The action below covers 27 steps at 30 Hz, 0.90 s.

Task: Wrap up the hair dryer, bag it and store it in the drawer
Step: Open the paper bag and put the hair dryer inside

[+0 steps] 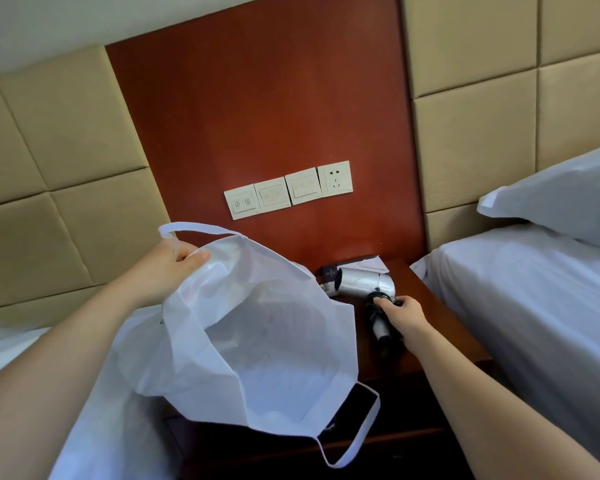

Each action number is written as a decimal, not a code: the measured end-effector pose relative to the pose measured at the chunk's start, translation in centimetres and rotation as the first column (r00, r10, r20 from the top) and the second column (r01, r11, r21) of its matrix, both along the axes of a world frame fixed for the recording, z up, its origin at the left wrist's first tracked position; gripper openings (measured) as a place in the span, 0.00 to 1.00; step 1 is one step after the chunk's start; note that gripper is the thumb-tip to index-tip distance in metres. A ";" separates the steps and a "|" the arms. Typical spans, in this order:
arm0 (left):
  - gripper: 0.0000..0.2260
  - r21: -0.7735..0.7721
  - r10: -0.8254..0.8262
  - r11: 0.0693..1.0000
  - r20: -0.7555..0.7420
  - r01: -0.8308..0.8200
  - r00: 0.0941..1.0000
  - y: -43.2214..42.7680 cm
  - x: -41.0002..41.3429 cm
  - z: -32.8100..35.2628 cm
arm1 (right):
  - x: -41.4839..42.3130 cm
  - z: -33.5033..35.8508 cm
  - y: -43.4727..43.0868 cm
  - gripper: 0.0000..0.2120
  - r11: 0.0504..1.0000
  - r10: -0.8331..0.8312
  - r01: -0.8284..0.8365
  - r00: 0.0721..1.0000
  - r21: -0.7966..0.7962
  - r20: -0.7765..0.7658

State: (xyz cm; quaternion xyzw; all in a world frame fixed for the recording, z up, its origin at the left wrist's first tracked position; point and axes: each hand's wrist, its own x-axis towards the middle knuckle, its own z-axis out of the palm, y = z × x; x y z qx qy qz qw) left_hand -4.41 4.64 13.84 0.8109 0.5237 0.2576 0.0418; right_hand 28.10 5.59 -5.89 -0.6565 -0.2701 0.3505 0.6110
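- Left hand [174, 261] pinches bag [257, 341] rim, mouth open.
- Right hand [404, 315] grips dryer [364, 282] handle on worktop [440, 323]; cord prob. wrapped.
- To do: bagging, then drawer.

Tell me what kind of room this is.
Probably a hotel bedroom: a white-sheeted bed with a pillow on the right, a wooden nightstand beside it, padded wall panels, and a row of switch plates with a socket above.

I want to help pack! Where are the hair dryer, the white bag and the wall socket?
hair dryer [366, 282]: head view, on its silver barrel.
white bag [267, 372]: head view, on its inner wall.
wall socket [335, 179]: head view, middle of its faceplate.
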 end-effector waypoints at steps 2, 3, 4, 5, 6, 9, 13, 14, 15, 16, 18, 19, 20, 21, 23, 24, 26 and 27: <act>0.21 -0.009 0.004 1.000 0.004 -0.004 1.000 0.0 0.1 0.0 | 0.2 0.4 -0.4 0.18 0.994 0.028 -0.015 0.991 0.104 -0.132; 0.21 -0.011 0.005 1.000 0.007 -0.005 1.000 0.0 0.1 0.0 | 0.2 0.8 -0.8 0.15 0.986 0.051 -0.021 0.982 0.168 -0.181; 0.21 -0.012 0.004 1.000 0.012 -0.004 1.000 -0.1 0.2 0.0 | 0.2 1.4 -1.3 0.12 0.973 0.076 -0.026 0.974 0.228 -0.214; 0.21 -0.012 0.002 1.000 0.020 -0.002 1.000 -0.1 0.3 -0.1 | 0.2 2.1 -1.8 0.10 0.958 0.100 -0.029 0.967 0.286 -0.236; 0.21 -0.010 0.001 1.000 0.027 0.000 1.000 -0.3 0.4 -0.1 | 0.1 2.8 -2.4 0.08 0.941 0.124 -0.035 0.961 0.336 -0.248; 0.22 -0.015 0.001 1.000 0.052 0.000 0.999 -0.4 0.8 -0.3 | -0.2 4.8 -4.2 0.06 0.889 0.203 -0.063 0.942 0.455 -0.267; 0.22 -0.019 0.015 1.000 0.084 -0.014 0.996 -0.9 1.7 -0.2 | -1.1 6.9 -6.9 0.02 0.806 0.353 -0.136 0.892 0.576 -0.282; 0.21 -0.020 0.020 1.000 0.097 -0.018 0.995 -1.1 2.0 -0.1 | -1.4 7.4 -7.6 0.02 0.785 0.386 -0.162 0.883 0.598 -0.268; 0.21 -0.021 0.028 0.999 0.115 -0.025 0.993 -1.3 2.2 0.1 | -1.8 7.9 -8.4 0.02 0.766 0.418 -0.190 0.873 0.614 -0.251; 0.21 -0.018 0.034 0.999 0.131 -0.032 0.991 -1.4 2.5 0.2 | -2.1 8.2 -9.1 0.03 0.745 0.448 -0.220 0.864 0.630 -0.228; 0.21 0.009 0.039 0.999 0.148 -0.041 0.988 -1.5 3.0 0.6 | -2.5 8.7 -10.4 0.03 0.691 0.521 -0.291 0.835 0.662 -0.177; 0.21 0.027 0.043 0.999 0.146 -0.047 0.988 -1.5 3.2 0.8 | -2.6 8.9 -11.0 0.02 0.660 0.564 -0.337 0.812 0.671 -0.147; 0.21 0.044 0.047 0.998 0.137 -0.054 0.989 -1.6 3.5 1.0 | -2.5 9.1 -11.5 0.04 0.628 0.604 -0.388 0.789 0.674 -0.109; 0.21 0.052 0.058 0.997 0.124 -0.065 0.991 -1.7 3.7 1.1 | -2.4 9.3 -12.0 0.06 0.600 0.644 -0.446 0.762 0.664 -0.070; 0.21 0.054 0.073 0.995 0.108 -0.079 0.991 -1.9 4.1 1.3 | -1.9 9.6 -12.9 0.09 0.562 0.698 -0.543 0.716 0.624 -0.005; 0.21 0.051 0.077 0.995 0.102 -0.083 0.992 -2.0 4.3 1.2 | -1.6 9.6 -13.1 0.10 0.549 0.719 -0.581 0.695 0.601 0.016; 0.22 0.049 0.078 0.995 0.097 -0.083 0.992 -2.0 4.5 1.0 | -1.1 9.7 -13.4 0.17 0.530 0.760 -0.656 0.649 0.538 0.043; 0.22 0.047 0.076 0.996 0.102 -0.081 0.992 -2.0 4.6 0.9 | -1.0 9.7 -13.4 0.20 0.525 0.778 -0.690 0.627 0.498 0.048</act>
